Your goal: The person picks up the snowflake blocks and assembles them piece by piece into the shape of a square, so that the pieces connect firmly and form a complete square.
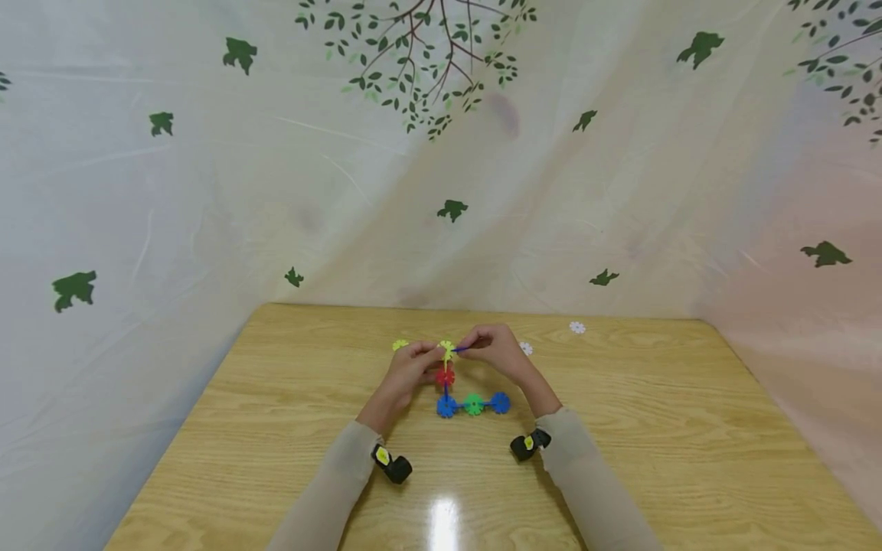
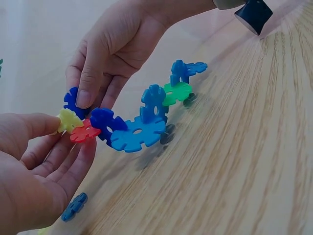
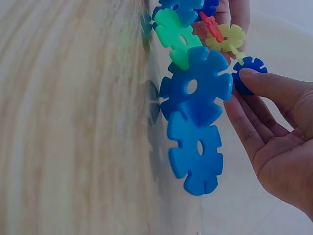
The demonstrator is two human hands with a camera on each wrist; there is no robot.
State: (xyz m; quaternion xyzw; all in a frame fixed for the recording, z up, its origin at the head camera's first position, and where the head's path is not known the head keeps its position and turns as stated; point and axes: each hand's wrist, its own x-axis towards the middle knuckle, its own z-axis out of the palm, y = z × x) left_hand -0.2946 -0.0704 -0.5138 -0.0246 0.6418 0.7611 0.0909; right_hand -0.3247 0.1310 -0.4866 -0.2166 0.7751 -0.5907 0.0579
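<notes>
My left hand [image 1: 405,373] pinches a yellow notched flower-shaped disc [image 2: 71,120] at the top of a linked chain. Below it, a red disc [image 2: 85,131] and a dark blue disc [image 2: 105,122] lead down to a lighter blue disc [image 1: 446,406]. From there the chain turns right through a green disc [image 1: 473,404] to a blue disc [image 1: 500,403]. Thumb and fingers of my right hand [image 1: 498,350] pinch another dark blue disc [image 3: 254,63] against the yellow side. How deeply their slots interlock cannot be told.
Loose on the wooden table [image 1: 620,444] lie a yellow disc [image 1: 400,345] beyond the left hand and two white discs [image 1: 527,348] towards the back right. The left wrist view has a loose blue disc [image 2: 74,207]. A leaf-printed cloth [image 1: 386,252] hangs behind the table.
</notes>
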